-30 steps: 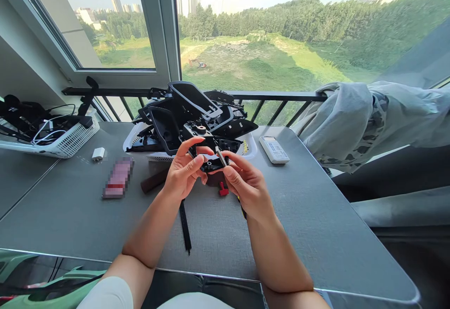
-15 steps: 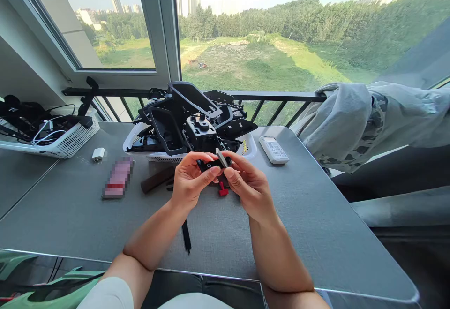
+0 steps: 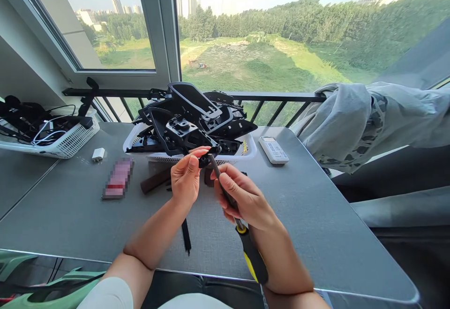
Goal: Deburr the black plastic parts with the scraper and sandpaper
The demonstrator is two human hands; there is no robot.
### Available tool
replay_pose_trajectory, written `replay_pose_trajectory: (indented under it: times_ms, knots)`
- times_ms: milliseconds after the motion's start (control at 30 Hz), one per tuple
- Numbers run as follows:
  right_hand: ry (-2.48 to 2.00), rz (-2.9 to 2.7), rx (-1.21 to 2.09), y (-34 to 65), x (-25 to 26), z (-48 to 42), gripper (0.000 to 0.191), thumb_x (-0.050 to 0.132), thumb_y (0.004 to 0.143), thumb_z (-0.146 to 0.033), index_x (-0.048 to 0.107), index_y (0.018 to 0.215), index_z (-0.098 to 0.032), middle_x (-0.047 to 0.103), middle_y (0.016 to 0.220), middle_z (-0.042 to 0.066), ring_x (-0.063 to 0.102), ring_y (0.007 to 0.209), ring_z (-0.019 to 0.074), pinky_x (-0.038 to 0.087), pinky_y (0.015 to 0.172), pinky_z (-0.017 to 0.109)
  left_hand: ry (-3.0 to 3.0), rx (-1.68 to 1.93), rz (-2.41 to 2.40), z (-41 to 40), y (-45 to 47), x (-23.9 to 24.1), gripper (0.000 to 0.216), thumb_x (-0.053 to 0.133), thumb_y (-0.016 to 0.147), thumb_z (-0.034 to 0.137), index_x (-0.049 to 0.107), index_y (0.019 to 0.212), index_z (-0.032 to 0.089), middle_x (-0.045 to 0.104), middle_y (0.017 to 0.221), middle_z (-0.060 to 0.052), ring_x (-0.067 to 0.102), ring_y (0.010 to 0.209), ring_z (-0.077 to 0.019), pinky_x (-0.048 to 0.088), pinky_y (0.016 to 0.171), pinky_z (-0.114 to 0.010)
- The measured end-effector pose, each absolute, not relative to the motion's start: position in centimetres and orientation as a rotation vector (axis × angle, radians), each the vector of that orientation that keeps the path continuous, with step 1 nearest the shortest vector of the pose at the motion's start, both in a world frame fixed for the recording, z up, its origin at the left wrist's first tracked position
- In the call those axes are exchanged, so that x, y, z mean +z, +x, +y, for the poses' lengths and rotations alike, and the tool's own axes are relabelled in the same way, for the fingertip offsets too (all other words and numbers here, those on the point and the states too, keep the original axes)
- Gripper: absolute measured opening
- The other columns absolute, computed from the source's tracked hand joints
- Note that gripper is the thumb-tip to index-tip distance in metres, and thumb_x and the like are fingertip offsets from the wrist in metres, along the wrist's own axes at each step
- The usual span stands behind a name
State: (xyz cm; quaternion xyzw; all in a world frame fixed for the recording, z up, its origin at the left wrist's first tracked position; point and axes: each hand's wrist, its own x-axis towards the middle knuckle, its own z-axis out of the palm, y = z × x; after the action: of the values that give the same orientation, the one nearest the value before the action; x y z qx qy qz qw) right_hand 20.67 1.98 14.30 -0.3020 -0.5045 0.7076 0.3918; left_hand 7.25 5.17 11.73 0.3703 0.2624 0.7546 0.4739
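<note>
Over the grey table [image 3: 316,215], in front of the heaped white basket [image 3: 251,151], the left hand [image 3: 185,181] has a black plastic bracket [image 3: 182,128] pinched by its near end. Right hand [image 3: 248,199] is wrapped round the shaft of a yellow-and-black-handled file [image 3: 253,256] — tip right up at the bracket, can't tell if they're actually touching.
</note>
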Motion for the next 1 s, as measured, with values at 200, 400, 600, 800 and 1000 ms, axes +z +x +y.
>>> replay_pose_trajectory:
  times_ms: [200,400,600,800,1000]
  knots:
    - [-0.803,-1.269,1.846,20.5,14.8,1.9,0.039,0.056,0.088,-0.060,0.049,0.093,-0.022,0.047,0.050,-0.012,0.025,0.029,0.0020,0.034,0.027,0.014,1.004,1.864,0.596,5.4,6.9,11.5,0.019,0.077,0.076,0.043,0.080,0.080,0.025,0.076,0.089,-0.005,0.069,0.091,-0.0171,0.055,0.081,-0.026]
    - [-0.885,-1.329,1.836,21.4,15.3,1.5,0.036,0.055,0.090,-0.058,0.049,0.093,-0.022,0.046,0.050,-0.012,0.024,0.029,0.0016,0.032,0.027,0.012,1.075,1.883,0.582,5.7,6.7,11.5,0.020,0.074,0.080,0.043,0.080,0.081,0.024,0.076,0.089,-0.005,0.069,0.090,-0.0165,0.055,0.084,-0.027]
    - [-0.913,-1.328,1.787,21.2,15.2,1.7,0.037,0.054,0.088,-0.059,0.049,0.093,-0.023,0.046,0.050,-0.012,0.024,0.029,0.0023,0.033,0.027,0.013,1.101,1.875,0.599,5.8,6.6,11.5,0.021,0.073,0.081,0.043,0.080,0.081,0.024,0.076,0.089,-0.005,0.069,0.089,-0.0165,0.055,0.081,-0.026]
    - [-0.902,-1.375,1.859,21.6,15.3,1.5,0.037,0.054,0.089,-0.059,0.048,0.093,-0.022,0.047,0.052,-0.012,0.025,0.030,0.0018,0.031,0.028,0.012,1.092,1.892,0.523,6.0,6.5,11.3,0.025,0.070,0.082,0.046,0.078,0.083,0.022,0.073,0.088,-0.006,0.068,0.083,-0.0152,0.056,0.071,-0.024]
    - [-0.878,-1.311,1.818,22.0,15.3,2.0,0.038,0.057,0.087,-0.059,0.050,0.093,-0.022,0.047,0.051,-0.012,0.023,0.028,0.0010,0.032,0.027,0.012,1.135,1.916,0.553,6.1,6.6,10.9,0.021,0.082,0.072,0.021,0.067,0.087,0.023,0.070,0.088,0.000,0.065,0.082,-0.0096,0.054,0.071,-0.019]
